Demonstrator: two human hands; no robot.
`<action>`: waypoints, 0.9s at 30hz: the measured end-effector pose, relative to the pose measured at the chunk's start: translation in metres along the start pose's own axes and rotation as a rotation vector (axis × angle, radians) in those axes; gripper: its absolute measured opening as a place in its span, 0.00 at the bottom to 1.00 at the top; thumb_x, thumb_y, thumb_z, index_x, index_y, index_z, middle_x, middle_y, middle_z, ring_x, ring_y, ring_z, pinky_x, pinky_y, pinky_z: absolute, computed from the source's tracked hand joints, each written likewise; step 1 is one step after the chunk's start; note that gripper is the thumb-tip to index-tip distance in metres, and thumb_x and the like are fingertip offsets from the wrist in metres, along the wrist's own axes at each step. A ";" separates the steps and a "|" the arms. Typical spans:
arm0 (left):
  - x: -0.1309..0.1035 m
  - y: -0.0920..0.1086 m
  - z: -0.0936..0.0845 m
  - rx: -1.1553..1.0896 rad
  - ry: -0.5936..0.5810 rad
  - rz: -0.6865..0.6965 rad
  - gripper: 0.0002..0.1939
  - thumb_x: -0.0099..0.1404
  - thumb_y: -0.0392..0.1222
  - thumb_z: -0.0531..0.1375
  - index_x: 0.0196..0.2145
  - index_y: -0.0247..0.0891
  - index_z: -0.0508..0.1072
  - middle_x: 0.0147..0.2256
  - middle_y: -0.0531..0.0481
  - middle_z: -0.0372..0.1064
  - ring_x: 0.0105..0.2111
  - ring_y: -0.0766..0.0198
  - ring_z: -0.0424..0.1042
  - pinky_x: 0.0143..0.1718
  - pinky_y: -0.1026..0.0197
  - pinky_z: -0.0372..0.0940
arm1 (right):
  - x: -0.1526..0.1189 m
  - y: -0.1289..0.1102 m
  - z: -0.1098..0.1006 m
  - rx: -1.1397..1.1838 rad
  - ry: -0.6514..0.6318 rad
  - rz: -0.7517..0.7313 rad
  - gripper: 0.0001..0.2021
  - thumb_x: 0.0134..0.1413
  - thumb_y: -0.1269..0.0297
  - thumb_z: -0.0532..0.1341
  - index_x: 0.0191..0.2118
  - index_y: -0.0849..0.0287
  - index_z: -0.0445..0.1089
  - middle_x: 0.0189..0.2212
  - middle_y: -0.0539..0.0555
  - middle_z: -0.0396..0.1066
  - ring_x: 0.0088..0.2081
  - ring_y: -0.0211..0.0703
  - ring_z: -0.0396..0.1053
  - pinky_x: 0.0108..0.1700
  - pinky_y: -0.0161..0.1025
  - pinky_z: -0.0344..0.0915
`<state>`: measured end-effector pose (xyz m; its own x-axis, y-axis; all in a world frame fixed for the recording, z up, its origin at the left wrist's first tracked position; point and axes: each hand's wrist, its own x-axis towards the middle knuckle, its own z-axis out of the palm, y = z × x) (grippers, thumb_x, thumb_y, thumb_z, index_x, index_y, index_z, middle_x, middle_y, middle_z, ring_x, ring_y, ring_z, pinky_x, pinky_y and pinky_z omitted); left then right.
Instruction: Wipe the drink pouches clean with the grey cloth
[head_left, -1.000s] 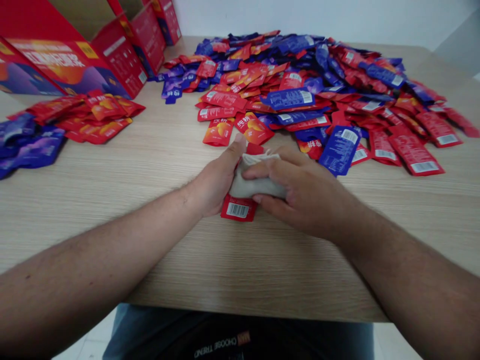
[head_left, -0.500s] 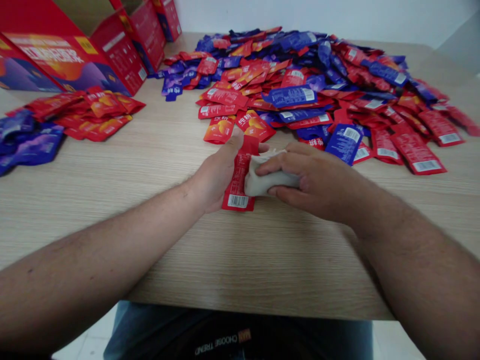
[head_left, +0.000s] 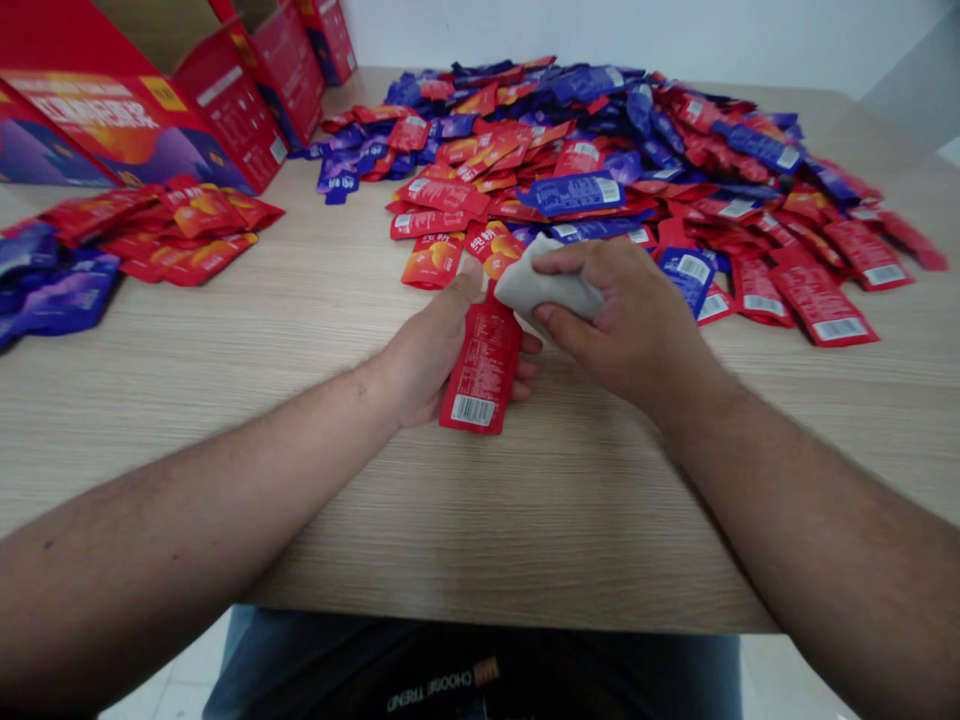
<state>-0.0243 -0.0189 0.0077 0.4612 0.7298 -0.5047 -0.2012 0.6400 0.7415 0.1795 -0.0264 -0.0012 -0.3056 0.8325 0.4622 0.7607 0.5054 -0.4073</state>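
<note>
My left hand (head_left: pixel 435 345) holds a red snack packet (head_left: pixel 482 365) just above the table, barcode side up, with the thumb along its upper end and the fingers underneath. A folded pale grey cloth (head_left: pixel 544 285) is gripped in my right hand (head_left: pixel 619 315). One corner of the cloth is at the packet's upper right end, touching or very close to it. Right behind my hands lie two red packets with orange pictures (head_left: pixel 433 260), at the front of a large heap of red and blue packets (head_left: pixel 577 195).
At the left lie a small pile of red packets (head_left: pixel 180 225) and some blue packets (head_left: pixel 64 285). Behind them stand open red cartons (head_left: pixel 97 110). A white wall (head_left: pixel 600 35) rises behind the wooden table (head_left: pixel 525 530).
The cloth in my right hand has moved from the packet's middle up to its far end, uncovering the printed face. My left hand still holds the packet in nearly the same place.
</note>
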 end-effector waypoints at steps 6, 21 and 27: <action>-0.006 0.003 -0.005 -0.207 0.000 0.083 0.28 0.74 0.50 0.48 0.59 0.32 0.76 0.31 0.46 0.75 0.25 0.61 0.72 0.24 0.60 0.68 | 0.000 0.011 -0.004 0.008 0.090 0.121 0.19 0.59 0.60 0.67 0.56 0.52 0.77 0.54 0.59 0.80 0.55 0.63 0.76 0.58 0.62 0.72; 0.011 -0.004 -0.002 -0.057 0.157 0.276 0.08 0.65 0.24 0.63 0.37 0.33 0.79 0.29 0.51 0.78 0.26 0.67 0.76 0.33 0.64 0.73 | -0.006 0.005 -0.030 0.131 0.047 0.074 0.19 0.59 0.57 0.69 0.55 0.50 0.77 0.52 0.55 0.80 0.48 0.58 0.80 0.50 0.58 0.76; 0.019 -0.005 -0.009 -0.057 0.213 0.330 0.05 0.67 0.29 0.65 0.33 0.34 0.78 0.27 0.50 0.77 0.25 0.65 0.75 0.31 0.62 0.72 | -0.011 0.000 -0.011 0.205 -0.245 -0.145 0.17 0.59 0.61 0.66 0.54 0.50 0.78 0.48 0.55 0.81 0.50 0.57 0.78 0.52 0.54 0.74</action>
<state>-0.0221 -0.0064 -0.0095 0.1757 0.9280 -0.3284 -0.3587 0.3710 0.8565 0.1891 -0.0381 0.0029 -0.5489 0.7661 0.3343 0.5760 0.6366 -0.5128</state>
